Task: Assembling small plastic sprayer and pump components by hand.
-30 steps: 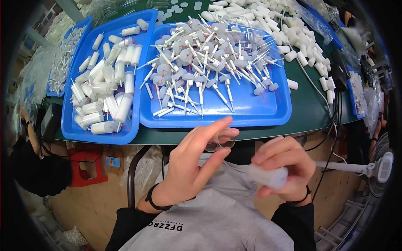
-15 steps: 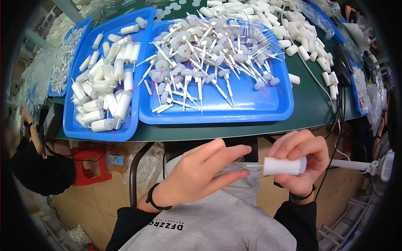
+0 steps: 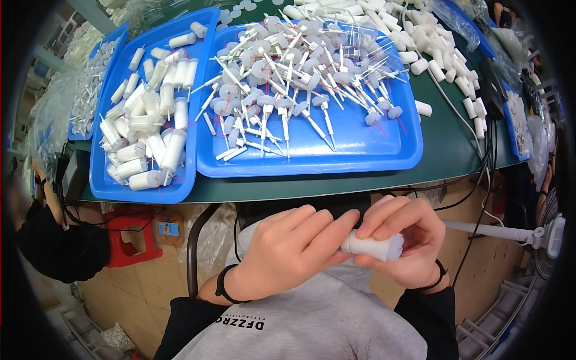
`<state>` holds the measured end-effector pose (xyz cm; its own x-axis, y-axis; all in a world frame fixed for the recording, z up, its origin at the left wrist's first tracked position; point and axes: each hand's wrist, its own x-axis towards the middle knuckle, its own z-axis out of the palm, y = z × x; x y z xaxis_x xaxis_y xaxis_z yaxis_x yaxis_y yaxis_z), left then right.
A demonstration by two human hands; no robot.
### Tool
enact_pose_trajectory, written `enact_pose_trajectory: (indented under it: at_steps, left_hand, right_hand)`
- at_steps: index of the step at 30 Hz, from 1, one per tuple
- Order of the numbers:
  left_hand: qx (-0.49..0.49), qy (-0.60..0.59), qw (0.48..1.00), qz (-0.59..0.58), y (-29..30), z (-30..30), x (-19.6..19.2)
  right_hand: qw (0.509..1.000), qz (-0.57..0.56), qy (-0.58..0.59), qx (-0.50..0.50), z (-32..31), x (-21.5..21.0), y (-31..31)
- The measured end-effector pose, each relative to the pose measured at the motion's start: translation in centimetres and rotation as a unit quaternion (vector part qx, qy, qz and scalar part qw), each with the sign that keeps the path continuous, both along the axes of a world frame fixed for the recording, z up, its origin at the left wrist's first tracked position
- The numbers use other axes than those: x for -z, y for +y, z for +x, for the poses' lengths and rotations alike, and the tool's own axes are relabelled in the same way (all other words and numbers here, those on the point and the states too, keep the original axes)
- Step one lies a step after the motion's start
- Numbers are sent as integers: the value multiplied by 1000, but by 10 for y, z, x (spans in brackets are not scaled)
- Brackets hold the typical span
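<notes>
A white foam-like cylinder (image 3: 375, 247) with a pale, frilled cap at its right end is held level in front of my chest. My right hand (image 3: 405, 240) closes round it, thumb below and fingers on top. My left hand (image 3: 294, 249) pinches at the cylinder's left end, where the rim of a clear plastic tube (image 3: 347, 244) shows around it. Most of that tube is hidden behind my left fingers. Both hands are close together, below the table's front edge.
On the green table (image 3: 258, 191), a blue tray (image 3: 360, 168) holds many white rods with round discs and red wires. Left of it, a narrower blue tray (image 3: 144, 195) holds capped white cylinders. Loose white cylinders (image 3: 441, 54) lie at back right. A red stool (image 3: 129, 240) stands lower left.
My right hand has moved left with the white cylinder, up to my left fingers. The thin white rod and the gap between the hands no longer show.
</notes>
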<state>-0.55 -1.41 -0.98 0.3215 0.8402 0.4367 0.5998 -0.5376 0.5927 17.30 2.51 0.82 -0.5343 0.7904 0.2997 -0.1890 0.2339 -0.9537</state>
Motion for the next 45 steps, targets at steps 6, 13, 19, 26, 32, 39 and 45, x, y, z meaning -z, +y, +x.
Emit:
enact_pose_trajectory:
  at_steps: [6,13,19,26,32,39,45]
  left_hand:
    - [23,-93,995,20,1,6,8]
    - [52,-108,992,-43,1,10,4]
    - [139,-347,851,-369,-4,5,-1]
    - [156,-533,660,-505,-1,4,-7]
    - [151,-544,622,-543,3,5,-9]
    - [142,-445,733,-494,2,8,-6]
    - [137,-478,729,-470,1,12,3]
  right_hand:
    - [996,-82,32,-14,0,0,-6]
    - [988,-150,-4,-47,6,8,9]
    - [993,-99,-43,-38,10,-4,15]
    - [999,-33,25,-15,5,12,8]
    - [998,59,-18,7,5,14,14]
    - [992,100,-20,72,-4,15,13]
    - [969,199,-99,104,-2,18,11]
